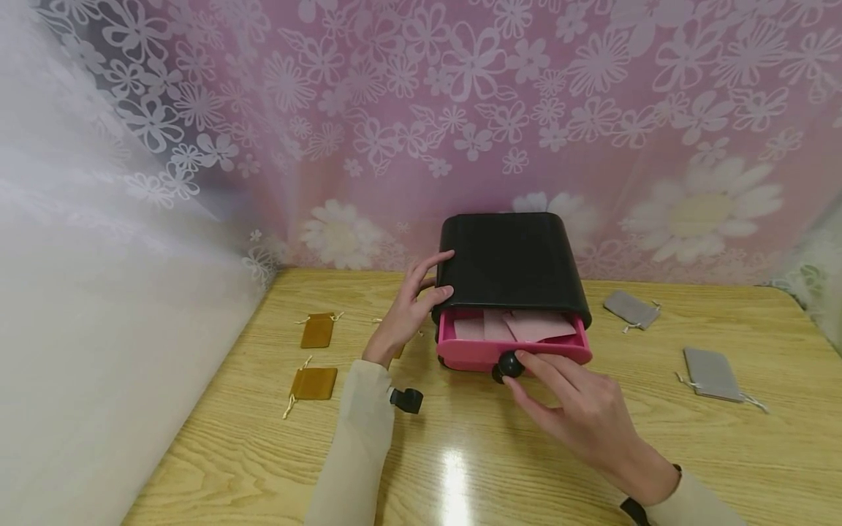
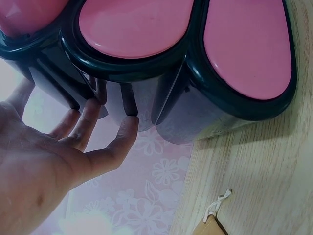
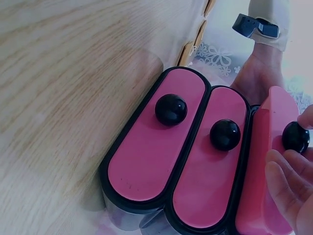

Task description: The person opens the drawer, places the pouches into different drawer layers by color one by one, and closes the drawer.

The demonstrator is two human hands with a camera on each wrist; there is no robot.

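Note:
A black cabinet (image 1: 509, 256) with three pink drawers stands on the table in the head view. Its top drawer (image 1: 473, 353) is pulled partway out, and pale pink pieces of paper (image 1: 541, 326) lie inside. My right hand (image 1: 585, 409) pinches that drawer's round black knob (image 3: 296, 137) between thumb and fingers. Against the cabinet's left side rests my left hand (image 1: 406, 314), fingers spread and fingertips on the black wall (image 2: 54, 78). Below the pulled drawer, the middle drawer (image 3: 210, 181) and bottom drawer (image 3: 156, 152) are closed, each with a black knob.
Two mustard drawstring pouches (image 1: 318, 331) lie left of the cabinet, with another partly hidden behind the left arm. On the right lie two grey drawstring pouches (image 1: 712, 374). A flowered curtain (image 1: 427, 146) hangs behind the wooden table (image 1: 263, 453).

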